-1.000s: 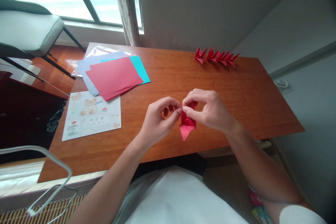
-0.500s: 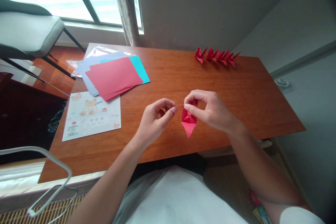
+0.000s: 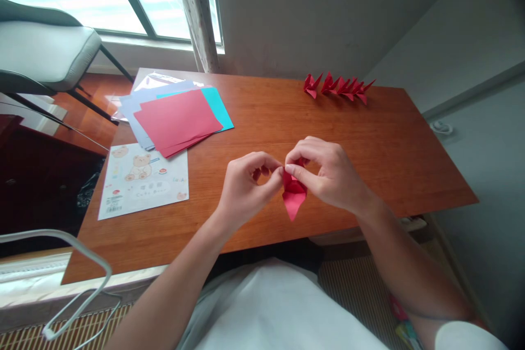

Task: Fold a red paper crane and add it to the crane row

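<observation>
A small folded red paper piece [image 3: 293, 197] hangs just above the wooden desk [image 3: 262, 120], its point facing down. My right hand [image 3: 328, 175] pinches its upper part with thumb and forefinger. My left hand [image 3: 246, 186] is curled, and its fingertips meet the same top edge from the left. Both hands are closed on the paper, and its top is partly hidden by my fingers.
A row of finished red folded figures [image 3: 337, 87] lines the desk's far edge. A stack of red, teal and pale blue sheets [image 3: 176, 117] lies at the back left, with a bear-printed card [image 3: 143, 180] in front of it. A chair [image 3: 45, 49] stands by the window.
Half a second ago my left hand had drawn away from the paper. Its fingertips are back on the top edge, and the paper sits slightly lower and to the left.
</observation>
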Demonstrator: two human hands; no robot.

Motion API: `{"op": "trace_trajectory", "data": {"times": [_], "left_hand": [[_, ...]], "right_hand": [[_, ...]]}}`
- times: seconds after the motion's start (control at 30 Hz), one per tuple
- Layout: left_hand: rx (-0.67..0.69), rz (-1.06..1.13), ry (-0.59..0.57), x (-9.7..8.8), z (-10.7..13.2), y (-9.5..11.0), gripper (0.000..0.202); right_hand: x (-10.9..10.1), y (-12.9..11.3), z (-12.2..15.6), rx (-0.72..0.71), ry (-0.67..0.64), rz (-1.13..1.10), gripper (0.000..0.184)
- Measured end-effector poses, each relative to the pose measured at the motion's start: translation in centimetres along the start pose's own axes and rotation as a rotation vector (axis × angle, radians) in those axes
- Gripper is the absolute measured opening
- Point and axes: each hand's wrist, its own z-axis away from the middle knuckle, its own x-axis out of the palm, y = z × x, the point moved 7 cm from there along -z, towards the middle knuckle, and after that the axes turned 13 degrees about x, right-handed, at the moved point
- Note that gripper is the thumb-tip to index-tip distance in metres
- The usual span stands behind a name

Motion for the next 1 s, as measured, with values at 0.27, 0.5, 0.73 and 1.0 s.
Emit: {"op": "trace_trajectory", "data": {"times": [0.27, 0.5, 0.73, 1.0], "left_hand": [[-0.119, 0.027, 0.114, -2.1, 1.4, -3.2, 0.013], [0.361, -0.157, 0.052, -0.6, 0.3, 1.7, 0.011], [0.486, -0.336, 0.026, 0.0, 0.2, 3.1, 0.010], [0.625, -0.446, 0.046, 0.1, 0.9, 3.8, 0.017]], "right_hand": [[-2.2, 1.1, 0.4, 0.092, 0.052, -0.046, 0.018], [-0.4, 2.0, 0.3, 0.230, -0.099, -0.185, 0.013], [-0.2, 2.3, 0.4, 0.279, -0.132, -0.300, 0.010], [-0.3, 2.9, 0.8, 0.381, -0.150, -0.470, 0.012]]}}
